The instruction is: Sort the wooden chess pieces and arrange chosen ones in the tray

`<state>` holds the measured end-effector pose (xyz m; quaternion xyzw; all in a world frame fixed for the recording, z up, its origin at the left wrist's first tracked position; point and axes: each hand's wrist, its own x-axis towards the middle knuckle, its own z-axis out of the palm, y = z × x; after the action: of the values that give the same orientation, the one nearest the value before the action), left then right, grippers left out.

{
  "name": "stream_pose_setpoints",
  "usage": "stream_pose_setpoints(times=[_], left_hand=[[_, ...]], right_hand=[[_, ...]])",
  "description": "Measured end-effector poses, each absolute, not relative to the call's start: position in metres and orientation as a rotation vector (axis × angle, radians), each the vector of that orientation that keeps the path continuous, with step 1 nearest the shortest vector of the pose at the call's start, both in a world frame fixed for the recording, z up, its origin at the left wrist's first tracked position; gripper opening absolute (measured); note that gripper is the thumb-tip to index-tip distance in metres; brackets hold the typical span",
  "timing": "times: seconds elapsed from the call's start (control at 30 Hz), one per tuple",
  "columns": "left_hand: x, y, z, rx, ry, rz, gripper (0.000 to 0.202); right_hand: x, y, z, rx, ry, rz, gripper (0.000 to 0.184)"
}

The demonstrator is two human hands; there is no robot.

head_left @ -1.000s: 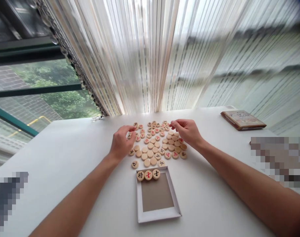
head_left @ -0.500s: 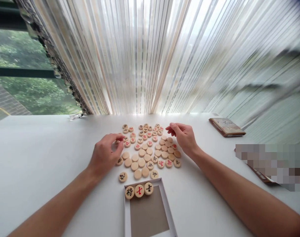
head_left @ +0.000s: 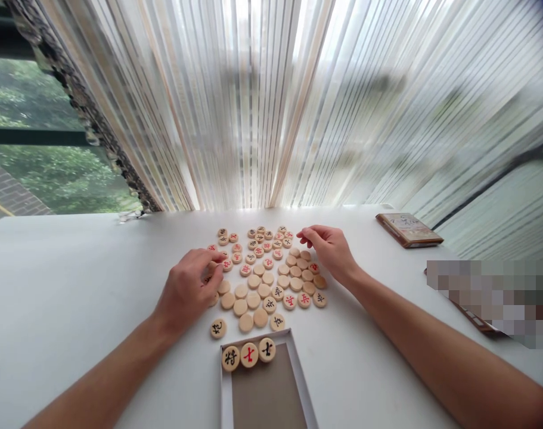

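Note:
Several round wooden game discs [head_left: 266, 271], some marked in red or black and some blank side up, lie spread on a white table [head_left: 74, 286]. My left hand [head_left: 188, 289] rests at the left edge of the spread with its fingers curled and pinched on a disc there. At the far right of the spread, my right hand [head_left: 329, 250] hovers with its fingers pinched together; what they hold is hidden. A shallow white box tray [head_left: 293, 369] in front of me holds three marked discs [head_left: 248, 356] along its far edge.
A brown flat box lid [head_left: 409, 230] lies at the right rear of the table. A blurred patch covers something at the right edge. Striped sheer curtains hang behind the table, with a window and trees to the left.
The camera has tilted, so the tray sits lower in view. My left hand has drawn back toward me and curled over the left discs. My right hand has barely moved.

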<state>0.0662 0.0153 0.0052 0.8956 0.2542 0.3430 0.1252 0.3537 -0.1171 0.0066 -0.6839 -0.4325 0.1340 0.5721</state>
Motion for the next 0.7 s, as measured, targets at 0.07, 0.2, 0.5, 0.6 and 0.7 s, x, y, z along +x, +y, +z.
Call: stream_pose_setpoints(times=[0.07,0.2,0.5,0.6,0.7], left_hand=[[0.066,0.015,0.005,2.61,0.737,1.0,0.02],[0.067,0.014,0.005,2.613,0.723,0.99,0.02],[0.068,0.014,0.003,2.61,0.687,0.992,0.02],[0.07,0.013,0.003,2.602,0.667,0.997,0.022],[0.072,0.012,0.004,2.604,0.642,0.997,0.022]], right_hand=[[0.354,-0.117,0.006,-1.633,-1.035,0.301,0.034],[0.35,-0.119,0.006,-1.691,-1.102,0.265,0.034],[0.328,-0.123,0.011,-1.711,-1.475,0.153,0.028],[0.321,-0.122,0.01,-1.704,-1.642,0.131,0.031],[0.313,-0.12,0.008,-1.713,-1.77,0.13,0.038]])
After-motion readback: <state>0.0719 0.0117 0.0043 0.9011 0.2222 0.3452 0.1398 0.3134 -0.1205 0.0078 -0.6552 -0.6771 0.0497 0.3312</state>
